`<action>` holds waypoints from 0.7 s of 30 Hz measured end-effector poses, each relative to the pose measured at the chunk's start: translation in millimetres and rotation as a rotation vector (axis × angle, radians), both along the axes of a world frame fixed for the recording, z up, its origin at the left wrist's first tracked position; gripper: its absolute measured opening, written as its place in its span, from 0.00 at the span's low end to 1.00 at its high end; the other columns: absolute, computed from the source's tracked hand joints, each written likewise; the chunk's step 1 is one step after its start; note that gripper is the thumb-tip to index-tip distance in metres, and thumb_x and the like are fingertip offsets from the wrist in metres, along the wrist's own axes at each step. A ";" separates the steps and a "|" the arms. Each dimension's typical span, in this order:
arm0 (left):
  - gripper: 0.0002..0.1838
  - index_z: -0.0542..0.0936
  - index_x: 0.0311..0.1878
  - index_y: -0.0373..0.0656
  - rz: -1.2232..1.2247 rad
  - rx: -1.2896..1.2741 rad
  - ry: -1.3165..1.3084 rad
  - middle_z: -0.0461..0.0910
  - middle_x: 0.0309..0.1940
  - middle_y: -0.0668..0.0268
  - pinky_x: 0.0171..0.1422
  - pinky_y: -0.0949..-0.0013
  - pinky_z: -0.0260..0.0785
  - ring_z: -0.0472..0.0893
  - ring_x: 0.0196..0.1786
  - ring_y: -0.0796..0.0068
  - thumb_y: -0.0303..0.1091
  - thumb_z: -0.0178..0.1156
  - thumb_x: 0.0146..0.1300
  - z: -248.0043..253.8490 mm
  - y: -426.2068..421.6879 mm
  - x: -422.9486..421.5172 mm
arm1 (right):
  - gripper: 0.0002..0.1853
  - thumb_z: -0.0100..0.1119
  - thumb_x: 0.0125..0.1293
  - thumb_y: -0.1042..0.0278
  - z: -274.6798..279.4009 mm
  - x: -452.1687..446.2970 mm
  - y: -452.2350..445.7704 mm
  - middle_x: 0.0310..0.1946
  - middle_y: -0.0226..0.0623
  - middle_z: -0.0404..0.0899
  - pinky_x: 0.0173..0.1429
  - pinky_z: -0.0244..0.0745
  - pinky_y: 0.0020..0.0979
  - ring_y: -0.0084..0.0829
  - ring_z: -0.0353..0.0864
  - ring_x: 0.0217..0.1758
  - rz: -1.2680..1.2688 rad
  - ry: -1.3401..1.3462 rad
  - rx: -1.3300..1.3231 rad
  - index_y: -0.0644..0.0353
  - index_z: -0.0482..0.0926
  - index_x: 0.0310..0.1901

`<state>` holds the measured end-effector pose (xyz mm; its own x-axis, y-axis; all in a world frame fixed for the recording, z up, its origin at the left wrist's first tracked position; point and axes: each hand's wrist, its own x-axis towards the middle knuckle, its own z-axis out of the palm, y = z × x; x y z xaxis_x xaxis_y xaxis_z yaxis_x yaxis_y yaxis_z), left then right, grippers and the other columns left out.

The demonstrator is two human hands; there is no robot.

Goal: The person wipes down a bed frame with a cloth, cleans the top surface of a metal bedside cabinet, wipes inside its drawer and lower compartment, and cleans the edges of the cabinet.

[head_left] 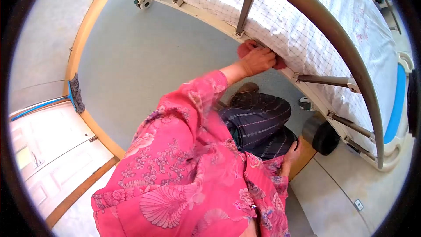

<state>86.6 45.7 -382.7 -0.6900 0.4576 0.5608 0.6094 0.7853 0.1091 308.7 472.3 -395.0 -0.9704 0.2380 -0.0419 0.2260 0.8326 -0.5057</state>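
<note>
My left hand [258,60] reaches to the lower side rail of a bed frame [219,23], below the checked white sheet [280,22]. Its fingers are closed on a reddish-pink cloth [245,48], which shows on both sides of the hand and touches the frame. Lower down, my right hand [292,151] rests against the knee in dark patterned trousers [263,118]. Its fingers lie along the fabric and are partly hidden, with nothing seen in them. A pink floral sleeve covers each arm.
A curved metal side rail [346,39] arches over the bed's near side. By a bed wheel [305,103] stands a dark cylindrical bin [325,137]. A dark cloth [76,93] hangs near the white door [52,136] at left. Grey floor [144,57] lies beside the bed.
</note>
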 end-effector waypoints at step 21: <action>0.11 0.82 0.47 0.46 1.126 0.590 -0.377 0.79 0.49 0.55 0.52 0.49 0.74 0.82 0.49 0.49 0.35 0.53 0.66 34.5 -269.5 4.9 | 0.23 0.49 0.74 0.57 20.9 -20.0 -21.7 0.61 0.50 0.76 0.69 0.65 0.41 0.49 0.73 0.65 0.025 -0.068 0.010 0.66 0.76 0.62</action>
<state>91.6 -223.8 -348.3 -0.6859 -0.7080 0.1682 -0.4822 0.6152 0.6237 288.7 450.6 -374.1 -0.9710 0.2146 -0.1053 0.2386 0.8431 -0.4820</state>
